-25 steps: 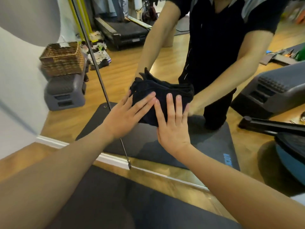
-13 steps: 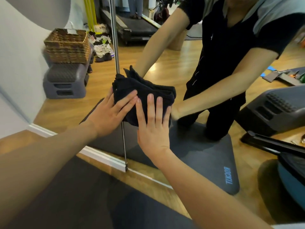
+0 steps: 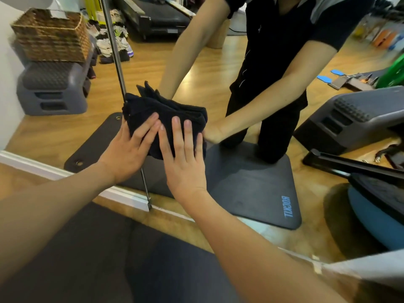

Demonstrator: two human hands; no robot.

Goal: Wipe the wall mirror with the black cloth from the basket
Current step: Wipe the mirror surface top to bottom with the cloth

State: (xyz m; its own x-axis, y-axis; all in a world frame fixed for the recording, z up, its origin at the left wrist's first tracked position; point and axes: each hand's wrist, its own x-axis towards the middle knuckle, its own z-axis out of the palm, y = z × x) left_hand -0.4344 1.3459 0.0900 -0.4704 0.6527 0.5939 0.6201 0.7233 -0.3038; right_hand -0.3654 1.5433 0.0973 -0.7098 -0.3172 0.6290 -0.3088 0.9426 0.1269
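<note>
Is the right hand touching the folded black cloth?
Touching. The head view shows the right hand with straight fingers lying flat on the folded black cloth.

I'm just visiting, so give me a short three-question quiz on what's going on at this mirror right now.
1. True or false: both hands lie flat on the cloth with straight fingers.
2. What does the cloth press against? A) the floor B) the mirror C) the basket
3. Fill in: the left hand covers the cloth's ____ part, beside the right hand.

Key: 1 true; 2 B; 3 left.
</note>
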